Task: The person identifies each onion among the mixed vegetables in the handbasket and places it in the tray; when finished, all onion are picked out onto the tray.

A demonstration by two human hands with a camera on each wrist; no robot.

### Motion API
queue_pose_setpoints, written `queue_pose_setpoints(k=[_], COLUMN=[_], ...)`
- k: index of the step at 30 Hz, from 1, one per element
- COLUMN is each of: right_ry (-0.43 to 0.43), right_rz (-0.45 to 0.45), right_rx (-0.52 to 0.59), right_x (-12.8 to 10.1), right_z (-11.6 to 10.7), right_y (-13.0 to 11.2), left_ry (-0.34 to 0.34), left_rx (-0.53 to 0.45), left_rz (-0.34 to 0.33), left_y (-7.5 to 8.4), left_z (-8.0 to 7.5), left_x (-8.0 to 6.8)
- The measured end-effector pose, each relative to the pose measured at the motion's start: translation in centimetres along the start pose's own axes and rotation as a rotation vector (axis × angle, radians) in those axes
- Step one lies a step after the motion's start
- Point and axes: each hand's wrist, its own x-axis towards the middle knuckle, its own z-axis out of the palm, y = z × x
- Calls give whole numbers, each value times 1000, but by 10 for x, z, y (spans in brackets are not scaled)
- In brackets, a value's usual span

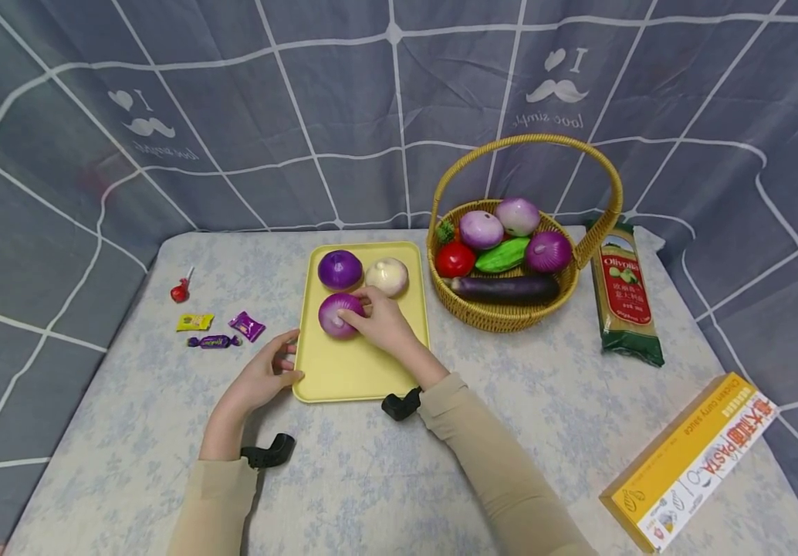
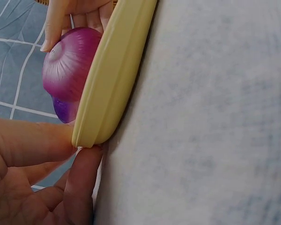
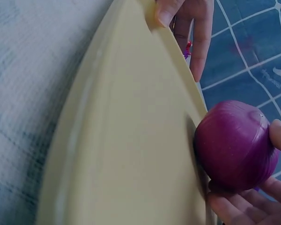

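My right hand (image 1: 383, 323) grips a purple onion (image 1: 340, 315), thumb on one side and fingers round the other, over the yellow tray (image 1: 357, 371). In the right wrist view the onion (image 3: 236, 145) sits close to the tray's surface. My left hand (image 1: 260, 376) is at the tray's left edge; the left wrist view has its thumb on the rim (image 2: 91, 126) and a finger beneath, pinching it. Behind the gripped onion, a darker purple onion (image 1: 339, 269) and a whitish onion (image 1: 387, 276) lie on the tray.
Right of the tray stands a wicker basket (image 1: 489, 315) with a tall handle, holding onions, a tomato, a green vegetable and an eggplant (image 1: 510, 289). Beyond lie a pasta bag (image 1: 624, 293) and a pasta box (image 1: 691, 463). A lollipop (image 1: 180, 290) and several wrapped candies (image 1: 214, 341) lie left.
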Motion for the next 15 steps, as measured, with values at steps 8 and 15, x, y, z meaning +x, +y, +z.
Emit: queue_pose_setpoints(k=[8,15], right_ry=[-36,-57], right_rz=[15,22], right_rx=[-76,-119], right_x=[-4,-4], right_z=[-1,-3], right_y=[-5,-4], left_ry=[-4,-6], left_rx=[-10,-11], left_rz=[-2,-11], left_y=[0,-4], left_z=[0,0], left_x=[0,3])
